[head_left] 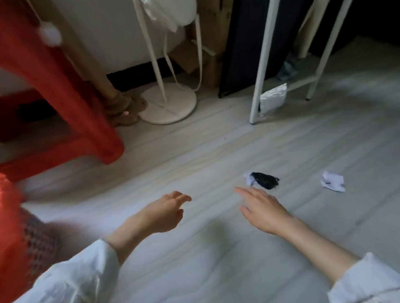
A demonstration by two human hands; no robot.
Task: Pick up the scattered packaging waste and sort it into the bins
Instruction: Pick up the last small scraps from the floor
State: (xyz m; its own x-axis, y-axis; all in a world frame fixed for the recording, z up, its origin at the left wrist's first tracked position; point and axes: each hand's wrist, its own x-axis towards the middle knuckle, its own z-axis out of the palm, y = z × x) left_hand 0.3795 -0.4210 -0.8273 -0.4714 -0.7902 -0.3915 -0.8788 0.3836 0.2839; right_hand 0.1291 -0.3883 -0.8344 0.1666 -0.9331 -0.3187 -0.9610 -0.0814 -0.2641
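A crumpled black-and-white wrapper (264,179) lies on the pale floor just beyond the fingertips of my right hand (259,207), whose fingers are stretched out and hold nothing. A crumpled white paper scrap (333,181) lies further right. A silvery white packet (273,97) leans against a white rack leg at the back. My left hand (165,212) hovers above the floor with loosely curled fingers and nothing in it. A red bin with a red liner (2,233) stands at the left edge.
A red plastic stool (57,89) stands at the back left. A white round stand base (168,104) and brown slippers (126,109) sit behind it. A white metal rack (265,53) and a dark panel (241,43) stand at the back right.
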